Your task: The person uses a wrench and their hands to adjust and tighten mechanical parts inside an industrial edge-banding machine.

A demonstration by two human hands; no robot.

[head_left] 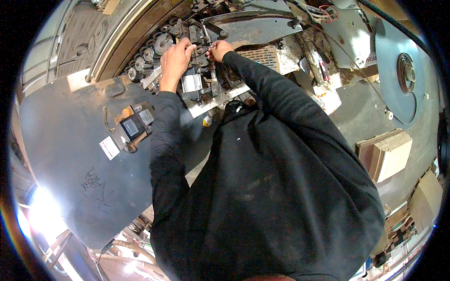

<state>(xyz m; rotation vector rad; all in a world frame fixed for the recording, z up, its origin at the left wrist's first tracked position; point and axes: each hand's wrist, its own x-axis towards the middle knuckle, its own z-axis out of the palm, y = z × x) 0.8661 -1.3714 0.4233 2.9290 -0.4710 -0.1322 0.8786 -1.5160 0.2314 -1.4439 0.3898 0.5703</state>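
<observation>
Both arms, in black sleeves, reach forward into a machine of dark metal parts and rollers (163,43). My left hand (175,65) is over the mechanism with its fingers bent together at the parts; what they grip, if anything, is too small to make out. Just to its right, my right hand (220,50) has thumb and fingers pinched close to a small metal part, and I cannot tell what is between them. Below the hands sits a silver cylinder-like block (191,82). A flat grey metal plate (262,32) lies beyond my right hand.
At left, a dark panel (56,136) carries a black motor-like unit (130,129) with a cable and a white card (109,148). A perforated plate (262,57) is beside my right forearm. Farther right are a large reel (398,75) and stacked cardboard (391,154).
</observation>
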